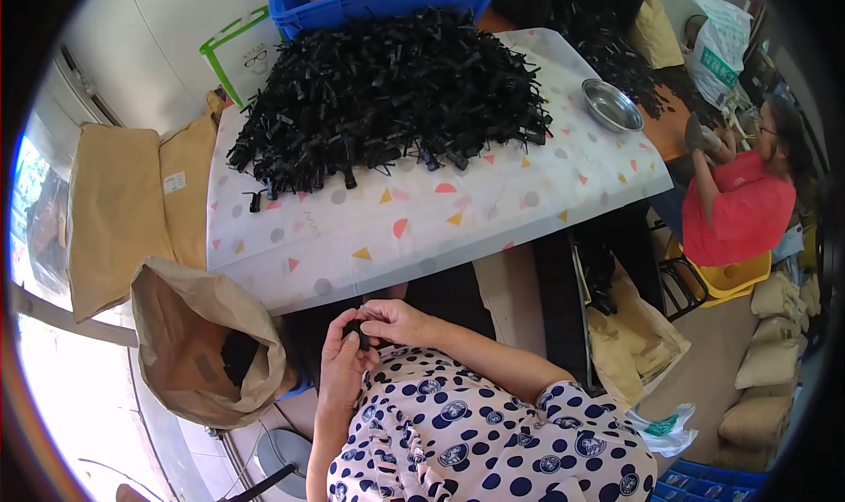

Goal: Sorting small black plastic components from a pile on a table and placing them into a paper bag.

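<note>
Close in front of my body, just below the table's near edge, my two hands come together. My left hand is closed on a small black plastic part, whose exact kind I cannot make out. The fingers of my right hand pinch at the same part from the other side, hiding some of it. Beyond them, a large heap of similar small black parts covers much of the table, which has a white cloth with coloured shapes.
An opened brown paper sack with black parts inside stands left of my hands. A blue crate sits behind the heap, and a metal bowl at the right corner. A person in red sits at the right beside another black pile.
</note>
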A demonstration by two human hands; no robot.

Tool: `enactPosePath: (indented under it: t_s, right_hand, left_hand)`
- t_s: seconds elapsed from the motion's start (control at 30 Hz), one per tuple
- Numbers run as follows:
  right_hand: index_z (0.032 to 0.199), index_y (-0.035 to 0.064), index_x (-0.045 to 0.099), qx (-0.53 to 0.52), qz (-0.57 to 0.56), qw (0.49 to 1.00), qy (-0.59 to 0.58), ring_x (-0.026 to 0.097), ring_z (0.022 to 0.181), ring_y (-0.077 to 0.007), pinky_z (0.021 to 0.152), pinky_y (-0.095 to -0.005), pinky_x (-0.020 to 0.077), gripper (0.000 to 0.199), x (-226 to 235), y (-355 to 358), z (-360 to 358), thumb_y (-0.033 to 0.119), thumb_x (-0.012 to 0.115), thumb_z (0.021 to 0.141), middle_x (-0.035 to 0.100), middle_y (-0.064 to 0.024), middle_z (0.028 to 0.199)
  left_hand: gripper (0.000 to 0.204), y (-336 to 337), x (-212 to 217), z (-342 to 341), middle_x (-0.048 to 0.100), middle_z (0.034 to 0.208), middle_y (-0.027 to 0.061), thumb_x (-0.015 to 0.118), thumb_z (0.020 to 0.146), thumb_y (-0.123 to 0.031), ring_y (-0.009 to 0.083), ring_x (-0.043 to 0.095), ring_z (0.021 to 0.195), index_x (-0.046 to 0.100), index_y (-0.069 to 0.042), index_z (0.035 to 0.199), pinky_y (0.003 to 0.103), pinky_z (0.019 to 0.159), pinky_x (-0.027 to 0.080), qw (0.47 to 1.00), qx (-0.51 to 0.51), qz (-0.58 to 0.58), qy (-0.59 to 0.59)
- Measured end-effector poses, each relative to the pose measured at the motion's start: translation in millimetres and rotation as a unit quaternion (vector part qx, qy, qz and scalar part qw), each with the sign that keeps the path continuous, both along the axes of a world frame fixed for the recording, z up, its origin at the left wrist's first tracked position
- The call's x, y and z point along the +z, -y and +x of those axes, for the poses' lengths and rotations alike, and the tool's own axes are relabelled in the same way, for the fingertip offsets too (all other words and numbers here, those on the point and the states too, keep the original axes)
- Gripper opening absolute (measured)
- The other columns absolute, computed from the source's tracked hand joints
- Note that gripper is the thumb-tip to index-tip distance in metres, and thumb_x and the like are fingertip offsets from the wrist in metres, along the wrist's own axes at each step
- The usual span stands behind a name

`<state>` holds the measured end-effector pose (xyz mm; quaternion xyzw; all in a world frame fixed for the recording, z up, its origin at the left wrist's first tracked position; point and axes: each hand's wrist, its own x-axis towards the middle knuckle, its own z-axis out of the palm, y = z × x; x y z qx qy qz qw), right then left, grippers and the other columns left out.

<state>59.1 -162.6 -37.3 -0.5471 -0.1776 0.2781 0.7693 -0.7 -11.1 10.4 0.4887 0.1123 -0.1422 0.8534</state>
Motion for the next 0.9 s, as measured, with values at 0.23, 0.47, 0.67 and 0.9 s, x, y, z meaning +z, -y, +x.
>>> enactPosePath:
  t_s: [0.23, 0.47, 0.67, 0.9]
  right_hand:
    - [0.105, -0.0026, 0.057, -0.09, -0.101, 0.982, 0.13, 0.054, 0.073, -0.006, 0.066, -0.0217, 0.0471, 0.018, 14, 1, -3, 0.01, 0.056, 0.092, 0.06, -0.0005, 0.081]
    - [0.121, 0.0018, 0.052, -0.084, -0.039, 0.995, -0.037, 0.038, 0.049, -0.0025, 0.042, -0.0164, 0.0274, 0.035, 38, 1, -7, 0.028, 0.04, 0.102, 0.047, 0.0025, 0.064]
    - [0.13, 0.0027, 0.044, -0.051, -0.028, 0.997, -0.053, 0.035, 0.048, -0.0024, 0.041, -0.0168, 0.0268, 0.037, 34, -15, -16, 0.026, 0.038, 0.102, 0.043, 0.0034, 0.062]
    - [0.129, 0.0037, 0.043, -0.048, -0.039, 0.998, -0.033, 0.033, 0.047, -0.0021, 0.041, -0.0174, 0.0252, 0.034, 31, -21, -18, 0.024, 0.038, 0.102, 0.041, 0.0053, 0.062]
  left_hand:
    - [0.039, 2, -2, 4, 0.062, 0.1, 0.0082, 0.045, 0.091, 0.001, 0.0122, 0.062, 0.082, 0.042, 0.0, 0.131, 0.022, 0.068, 0.048, 0.954, -0.041, 0.281, 0.1]
    - [0.037, 4, 0, 13, 0.061, 0.107, 0.0035, 0.049, 0.091, 0.005, 0.0069, 0.055, 0.092, 0.051, -0.003, 0.126, 0.022, 0.077, 0.048, 0.949, 0.028, 0.278, 0.147]
    - [0.035, -7, -13, 9, 0.06, 0.104, 0.0016, 0.048, 0.093, 0.004, 0.0066, 0.055, 0.091, 0.052, -0.005, 0.127, 0.022, 0.078, 0.049, 0.97, 0.053, 0.203, 0.127]
    - [0.034, -4, -19, 6, 0.06, 0.108, 0.0038, 0.049, 0.092, 0.004, 0.0094, 0.056, 0.099, 0.053, -0.003, 0.126, 0.023, 0.082, 0.049, 0.963, 0.08, 0.205, 0.154]
